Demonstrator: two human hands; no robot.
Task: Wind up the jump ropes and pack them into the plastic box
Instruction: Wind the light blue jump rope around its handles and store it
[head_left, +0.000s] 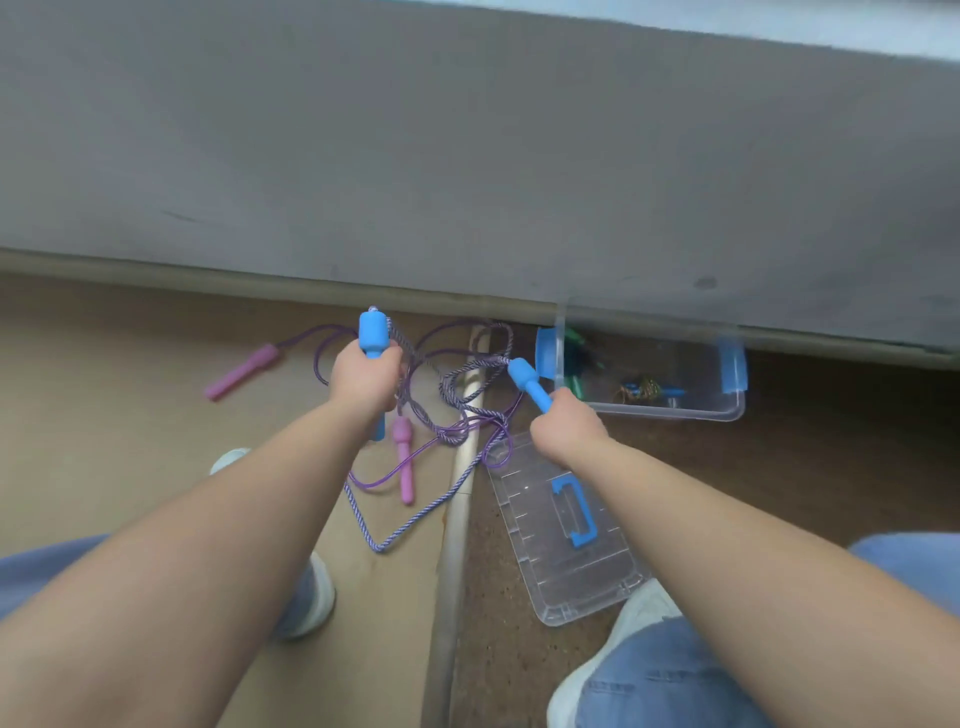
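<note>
The person is sitting or crouching over the floor, with jeans-clad knees (675, 670) and pale shoes (318, 597) nearest the camera. Just ahead of the right shoe the clear lid (582, 582) with its blue carry handle (574, 512) is lying flat on the darker floor, beside a pale strip (457, 519) dividing the two floor surfaces.

Above that, the right hand (569, 434) is gripping one blue rope handle (527, 382), which is pointing up and to the left. The left hand (366, 376) is wrapping its fingers round the other blue handle (373, 332), holding it upright. The striped purple-and-white rope (415, 519) is hanging between them and trailing in loose loops on the floor.

A second jump rope is lying tangled underneath, with its thin purple cord (322, 343) and two pink handles (404, 457) on the tan floor.

Further right, the clear plastic box (675, 414) with blue latches (732, 366) is standing open against the grey wall (467, 156). It is holding some green and blue items too blurred to make out.
</note>
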